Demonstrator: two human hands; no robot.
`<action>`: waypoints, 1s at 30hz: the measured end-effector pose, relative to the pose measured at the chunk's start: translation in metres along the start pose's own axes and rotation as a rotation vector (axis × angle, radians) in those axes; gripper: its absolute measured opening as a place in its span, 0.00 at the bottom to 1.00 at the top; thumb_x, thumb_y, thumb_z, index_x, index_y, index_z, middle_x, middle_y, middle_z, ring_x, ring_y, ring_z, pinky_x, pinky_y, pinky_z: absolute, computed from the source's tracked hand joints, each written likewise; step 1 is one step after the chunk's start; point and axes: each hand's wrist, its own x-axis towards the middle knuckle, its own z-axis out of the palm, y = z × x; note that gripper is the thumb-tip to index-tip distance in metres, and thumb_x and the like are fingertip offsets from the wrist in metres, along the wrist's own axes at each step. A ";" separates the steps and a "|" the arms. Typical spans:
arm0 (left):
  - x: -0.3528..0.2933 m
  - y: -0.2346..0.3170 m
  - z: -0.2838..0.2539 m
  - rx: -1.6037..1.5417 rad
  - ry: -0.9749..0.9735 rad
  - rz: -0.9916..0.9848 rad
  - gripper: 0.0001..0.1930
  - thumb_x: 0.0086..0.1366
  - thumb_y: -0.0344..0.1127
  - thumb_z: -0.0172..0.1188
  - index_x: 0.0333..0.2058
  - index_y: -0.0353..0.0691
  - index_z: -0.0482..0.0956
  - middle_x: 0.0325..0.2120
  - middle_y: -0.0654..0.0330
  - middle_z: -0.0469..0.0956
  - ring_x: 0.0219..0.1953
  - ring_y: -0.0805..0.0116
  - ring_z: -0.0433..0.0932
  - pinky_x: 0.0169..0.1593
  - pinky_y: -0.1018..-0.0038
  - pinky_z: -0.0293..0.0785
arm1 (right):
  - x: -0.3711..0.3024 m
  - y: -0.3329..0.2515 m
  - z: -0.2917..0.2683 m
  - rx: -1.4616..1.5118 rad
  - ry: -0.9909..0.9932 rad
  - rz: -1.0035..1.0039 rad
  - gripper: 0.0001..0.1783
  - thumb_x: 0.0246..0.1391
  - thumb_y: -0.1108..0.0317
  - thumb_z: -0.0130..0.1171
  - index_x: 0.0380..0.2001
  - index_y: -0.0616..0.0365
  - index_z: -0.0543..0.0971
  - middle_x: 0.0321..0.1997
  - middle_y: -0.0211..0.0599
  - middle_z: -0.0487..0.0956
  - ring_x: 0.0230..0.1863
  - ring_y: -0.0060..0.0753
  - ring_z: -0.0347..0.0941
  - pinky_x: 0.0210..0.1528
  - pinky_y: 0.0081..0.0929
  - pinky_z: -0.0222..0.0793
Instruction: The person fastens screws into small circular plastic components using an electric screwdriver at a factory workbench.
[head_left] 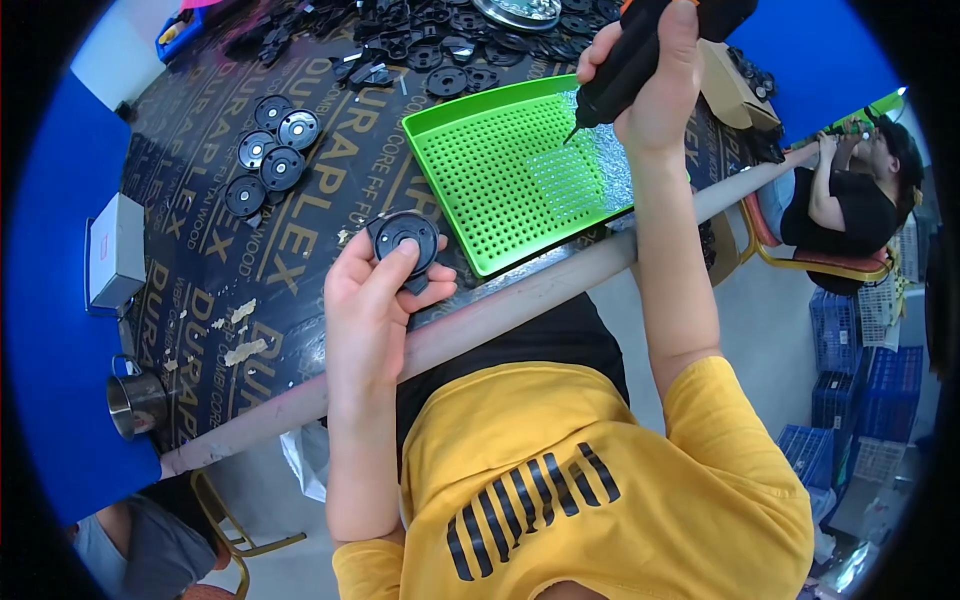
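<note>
My left hand grips a round black plastic part with a raised rim, its thumb pressing on the face. That part is held just above the table's near edge, left of a green perforated tray. In my right hand is a black-and-orange electric screwdriver, its thin bit angled down over the tray. Small silvery screws lie heaped along the tray's right side. Beside them, a patch of holes shows silvery dots in rows.
Several round black parts are grouped at left, with more black pieces heaped behind. A metal cup and white box stand at far left. A grey padded bar edges the table. Another person sits at right.
</note>
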 end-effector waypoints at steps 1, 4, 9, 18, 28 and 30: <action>0.000 0.000 -0.001 -0.001 0.002 0.001 0.09 0.58 0.28 0.51 0.36 0.30 0.69 0.30 0.52 0.75 0.25 0.71 0.76 0.29 0.77 0.78 | 0.000 0.000 0.000 -0.026 0.001 -0.006 0.30 0.50 0.39 0.46 0.32 0.61 0.66 0.13 0.33 0.67 0.12 0.24 0.66 0.15 0.18 0.64; -0.001 0.001 -0.002 0.002 0.008 0.001 0.09 0.58 0.28 0.51 0.37 0.29 0.69 0.30 0.51 0.75 0.25 0.71 0.76 0.29 0.78 0.78 | -0.006 -0.009 0.016 -0.524 0.204 0.033 0.30 0.49 0.39 0.47 0.30 0.61 0.67 0.12 0.34 0.68 0.11 0.24 0.66 0.15 0.18 0.63; -0.001 0.000 -0.001 0.002 0.008 0.000 0.10 0.58 0.28 0.51 0.37 0.29 0.68 0.30 0.50 0.75 0.25 0.71 0.76 0.29 0.78 0.78 | -0.008 -0.013 0.022 -0.985 0.408 0.078 0.30 0.50 0.40 0.46 0.30 0.61 0.68 0.11 0.34 0.68 0.11 0.25 0.66 0.15 0.17 0.63; -0.001 0.001 -0.001 0.001 0.000 -0.003 0.10 0.58 0.28 0.51 0.38 0.29 0.68 0.31 0.50 0.75 0.25 0.71 0.77 0.29 0.78 0.78 | -0.009 -0.012 0.021 -0.995 0.415 0.068 0.30 0.50 0.39 0.46 0.30 0.61 0.68 0.11 0.34 0.67 0.11 0.25 0.65 0.14 0.17 0.62; -0.001 0.002 0.000 -0.005 0.001 -0.016 0.11 0.59 0.29 0.51 0.38 0.29 0.68 0.32 0.50 0.75 0.27 0.70 0.77 0.30 0.76 0.78 | -0.006 -0.008 0.014 -0.961 0.403 0.073 0.31 0.49 0.38 0.46 0.30 0.60 0.66 0.11 0.33 0.66 0.11 0.24 0.64 0.14 0.17 0.61; -0.001 0.002 0.003 0.002 0.002 -0.025 0.11 0.59 0.30 0.50 0.38 0.29 0.68 0.32 0.50 0.75 0.27 0.69 0.77 0.31 0.76 0.78 | -0.001 -0.003 -0.001 -0.060 0.038 -0.046 0.31 0.49 0.38 0.45 0.30 0.60 0.65 0.11 0.32 0.65 0.10 0.24 0.63 0.14 0.17 0.61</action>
